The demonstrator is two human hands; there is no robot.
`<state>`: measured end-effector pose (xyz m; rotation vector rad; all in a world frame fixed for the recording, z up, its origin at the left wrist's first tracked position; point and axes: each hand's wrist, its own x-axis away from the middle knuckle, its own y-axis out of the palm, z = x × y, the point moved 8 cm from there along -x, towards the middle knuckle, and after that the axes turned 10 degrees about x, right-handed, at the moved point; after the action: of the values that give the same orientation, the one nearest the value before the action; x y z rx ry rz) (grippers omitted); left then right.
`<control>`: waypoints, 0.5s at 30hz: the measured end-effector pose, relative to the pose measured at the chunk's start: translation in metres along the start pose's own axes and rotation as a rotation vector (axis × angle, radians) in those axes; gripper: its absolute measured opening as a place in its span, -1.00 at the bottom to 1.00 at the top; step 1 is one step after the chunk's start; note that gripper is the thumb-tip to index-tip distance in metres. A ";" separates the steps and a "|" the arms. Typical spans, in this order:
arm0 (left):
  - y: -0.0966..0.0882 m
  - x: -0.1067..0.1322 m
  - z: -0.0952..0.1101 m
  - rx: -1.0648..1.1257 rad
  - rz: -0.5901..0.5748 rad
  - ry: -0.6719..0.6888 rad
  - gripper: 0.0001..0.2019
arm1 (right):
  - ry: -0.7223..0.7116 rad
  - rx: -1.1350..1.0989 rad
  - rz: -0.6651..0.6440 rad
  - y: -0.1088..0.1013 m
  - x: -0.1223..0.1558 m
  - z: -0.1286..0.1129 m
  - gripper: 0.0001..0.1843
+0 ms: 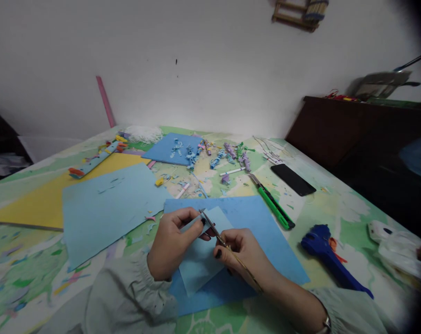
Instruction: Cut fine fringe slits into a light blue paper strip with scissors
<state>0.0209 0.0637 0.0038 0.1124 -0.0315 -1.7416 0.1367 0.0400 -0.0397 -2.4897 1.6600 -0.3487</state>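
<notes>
My left hand (174, 243) pinches a light blue piece of paper (200, 266) near its top edge. My right hand (247, 255) grips thin scissors (212, 227), their blades meeting the paper's top edge close to my left fingers. Both hands hover over a darker blue sheet (266, 232) that lies flat on the table.
A large light blue sheet (106, 208) and a yellow sheet (40, 204) lie to the left. A green utility knife (273, 202), a black phone (293, 179), a blue glue gun (330, 260), pens and several paper scraps (213, 155) sit on the green patterned table (22, 273).
</notes>
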 end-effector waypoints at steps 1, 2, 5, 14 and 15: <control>0.001 0.000 0.000 0.002 -0.009 -0.004 -0.85 | -0.002 -0.001 0.001 0.000 0.000 0.000 -0.46; 0.001 0.000 -0.001 0.004 -0.013 -0.007 -0.85 | 0.001 -0.003 0.001 0.000 0.000 0.000 -0.46; 0.000 0.001 -0.001 0.004 -0.005 -0.013 -0.86 | 0.025 -0.006 0.004 0.000 0.000 0.002 -0.48; 0.003 -0.001 -0.003 0.017 -0.033 -0.014 -0.86 | 0.023 -0.037 0.007 0.000 0.000 0.000 -0.50; 0.004 0.000 -0.003 0.018 -0.042 -0.015 -0.86 | 0.029 -0.041 0.009 0.000 0.001 0.001 -0.50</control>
<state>0.0248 0.0634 0.0009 0.1141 -0.0559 -1.7843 0.1372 0.0396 -0.0402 -2.5172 1.7057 -0.3552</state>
